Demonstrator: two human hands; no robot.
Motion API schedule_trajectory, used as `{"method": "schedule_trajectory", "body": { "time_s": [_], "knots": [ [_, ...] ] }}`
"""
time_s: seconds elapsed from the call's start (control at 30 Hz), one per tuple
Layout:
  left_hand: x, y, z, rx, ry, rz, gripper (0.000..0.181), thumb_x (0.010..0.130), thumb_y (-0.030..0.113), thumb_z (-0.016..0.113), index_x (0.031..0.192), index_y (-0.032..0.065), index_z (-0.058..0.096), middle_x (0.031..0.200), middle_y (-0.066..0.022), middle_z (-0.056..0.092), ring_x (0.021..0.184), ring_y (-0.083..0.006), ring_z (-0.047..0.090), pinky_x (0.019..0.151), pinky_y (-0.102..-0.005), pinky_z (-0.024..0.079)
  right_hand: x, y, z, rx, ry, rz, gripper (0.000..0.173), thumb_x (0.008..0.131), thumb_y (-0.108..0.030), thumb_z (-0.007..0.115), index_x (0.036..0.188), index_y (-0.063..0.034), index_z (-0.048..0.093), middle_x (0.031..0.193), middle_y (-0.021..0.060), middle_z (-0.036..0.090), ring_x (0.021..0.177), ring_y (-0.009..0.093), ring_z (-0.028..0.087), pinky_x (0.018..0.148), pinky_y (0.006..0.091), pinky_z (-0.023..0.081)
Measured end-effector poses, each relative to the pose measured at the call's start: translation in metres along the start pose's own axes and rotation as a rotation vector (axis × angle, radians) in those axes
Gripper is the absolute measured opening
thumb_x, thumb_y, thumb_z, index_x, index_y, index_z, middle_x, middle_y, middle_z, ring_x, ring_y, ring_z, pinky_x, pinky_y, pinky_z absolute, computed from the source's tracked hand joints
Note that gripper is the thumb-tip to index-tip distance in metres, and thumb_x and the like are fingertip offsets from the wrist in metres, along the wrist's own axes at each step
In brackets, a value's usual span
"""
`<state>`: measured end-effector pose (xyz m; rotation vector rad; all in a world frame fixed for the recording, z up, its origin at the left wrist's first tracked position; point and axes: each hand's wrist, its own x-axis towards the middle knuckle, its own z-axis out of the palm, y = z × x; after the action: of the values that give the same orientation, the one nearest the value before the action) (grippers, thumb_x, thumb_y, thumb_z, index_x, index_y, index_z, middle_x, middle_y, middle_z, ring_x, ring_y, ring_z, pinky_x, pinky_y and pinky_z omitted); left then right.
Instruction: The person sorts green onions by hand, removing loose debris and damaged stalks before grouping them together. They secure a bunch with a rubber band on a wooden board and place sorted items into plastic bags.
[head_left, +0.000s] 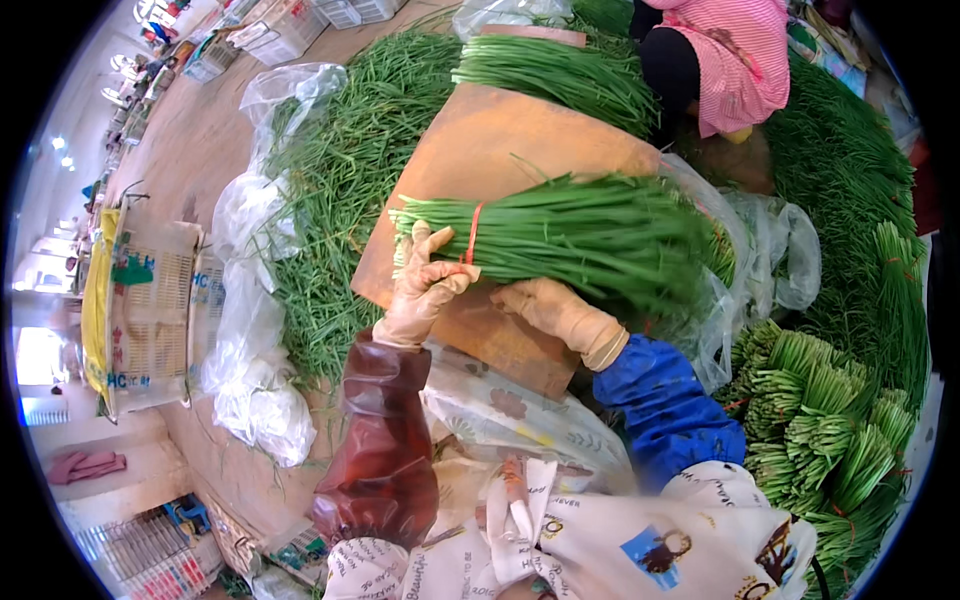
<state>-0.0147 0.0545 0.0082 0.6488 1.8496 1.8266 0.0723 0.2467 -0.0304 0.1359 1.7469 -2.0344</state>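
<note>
A bundle of long green chives (570, 232) lies across a rust-brown board (465, 150), cut stem ends to the left, leaf tips blurred at the right. Around it near the stem end runs a red tie (474, 232). My left hand (427, 289), in a pale rubber glove, lies over the near stem ends, its fingers bent beside the tie's lower part. Against the bundle's near side, just right of the tie, is my right hand (559, 311), also gloved. Its fingers are together and pointing left; whether they grip anything is hidden.
Loose chives (345, 180) are heaped left of the board beside clear plastic sheeting (255, 315). Another chive pile (555, 79) lies on the far side. Tied bundles (810, 412) are stacked at right. A person in pink (739, 60) is close by. Plastic crates (154, 300) stand left.
</note>
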Motion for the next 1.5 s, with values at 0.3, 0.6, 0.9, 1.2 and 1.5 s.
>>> {"method": "schedule_trajectory", "body": {
  "time_s": [0.3, 0.6, 0.9, 1.2, 1.5],
  "knots": [
    [-0.017, 0.032, -0.006, 0.273, -0.162, -0.005, 0.022, 0.077, 0.014, 0.064, 0.093, -0.0012, 0.068, 0.128, -0.0146, 0.046, 0.121, -0.0247, 0.04, 0.106, -0.0397, 0.024, 0.03, 0.003, 0.064, 1.113, -0.15, 0.026, 0.027, 0.091, -0.031, 0.049, 0.094, -0.0041, 0.054, 0.094, 0.0085, 0.059, 0.091, 0.02, 0.057, 0.085, 0.0344, 0.048],
    [0.067, 0.09, 0.065, 0.89, 0.049, -0.212, 0.051, 0.088, 0.042, 0.047, 0.111, -0.0027, 0.056, 0.109, -0.025, 0.056, 0.106, -0.0332, 0.053, 0.092, -0.0363, 0.039, 0.012, 0.058, 0.07, 0.844, -0.3, -0.037, 0.026, 0.091, -0.025, 0.051, 0.107, -0.0055, 0.057, 0.102, 0.0068, 0.06, 0.092, 0.014, 0.056, 0.08, 0.0274, 0.044],
    [0.03, 0.092, 0.055, -0.323, 0.197, -0.363, 0.052, 0.088, 0.047, 0.044, 0.113, 0.0014, 0.054, 0.107, -0.0115, 0.06, 0.094, -0.0249, 0.058, 0.084, -0.0361, 0.047, -0.003, -0.011, 0.017, 0.068, 0.301, -0.534, 0.012, 0.078, -0.018, 0.057, 0.084, -0.0084, 0.06, 0.079, 0.0065, 0.06, 0.077, 0.016, 0.057, 0.064, 0.0333, 0.044],
    [0.036, 0.124, -0.029, -0.061, 0.243, -0.085, 0.058, 0.089, 0.05, 0.044, 0.123, 0.0026, 0.046, 0.119, -0.0083, 0.053, 0.105, -0.0233, 0.053, 0.09, -0.0358, 0.045, 0.033, -0.118, 0.053, -1.526, 0.415, -0.508, 0.006, 0.067, -0.014, 0.059, 0.067, -0.009, 0.062, 0.066, 0.009, 0.058, 0.069, 0.021, 0.058, 0.057, 0.0362, 0.044],
    [0.051, 0.036, -0.008, 0.362, 0.144, -0.184, 0.061, 0.088, 0.052, 0.044, 0.124, 0.0023, 0.046, 0.121, -0.0097, 0.052, 0.108, -0.0232, 0.051, 0.092, -0.0352, 0.043, 0.012, -0.056, 0.022, -1.662, 0.581, -0.573, 0.009, 0.063, -0.014, 0.058, 0.06, -0.0081, 0.063, 0.058, 0.0107, 0.058, 0.063, 0.024, 0.059, 0.055, 0.041, 0.043]
  ]
}}
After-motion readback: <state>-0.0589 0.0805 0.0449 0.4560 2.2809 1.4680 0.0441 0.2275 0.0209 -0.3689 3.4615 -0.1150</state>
